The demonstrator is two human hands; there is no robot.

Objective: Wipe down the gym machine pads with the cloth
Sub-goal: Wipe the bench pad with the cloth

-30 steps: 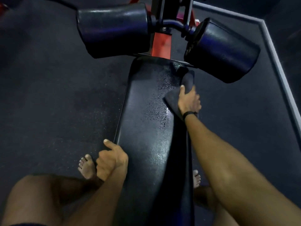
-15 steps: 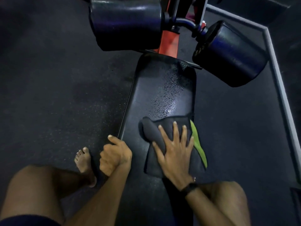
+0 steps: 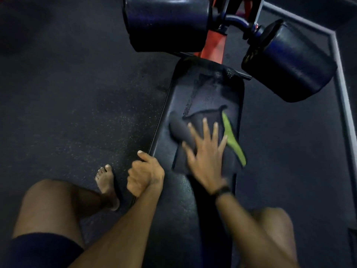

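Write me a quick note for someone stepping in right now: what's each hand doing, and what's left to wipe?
Right hand: flat, fingers spread, pressing the cloth on the bench pad.
Left hand: curled at the pad's left edge, thumb on the rim.
Done: mid-pad looks wiped; a few droplets remain at the far end.
Left: the far end, plus both roller pads, left and right, which the cloth isn't touching.

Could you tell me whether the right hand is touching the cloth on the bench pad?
Touching: the head view shows the right hand pressed flat, fingers spread, on the cloth.
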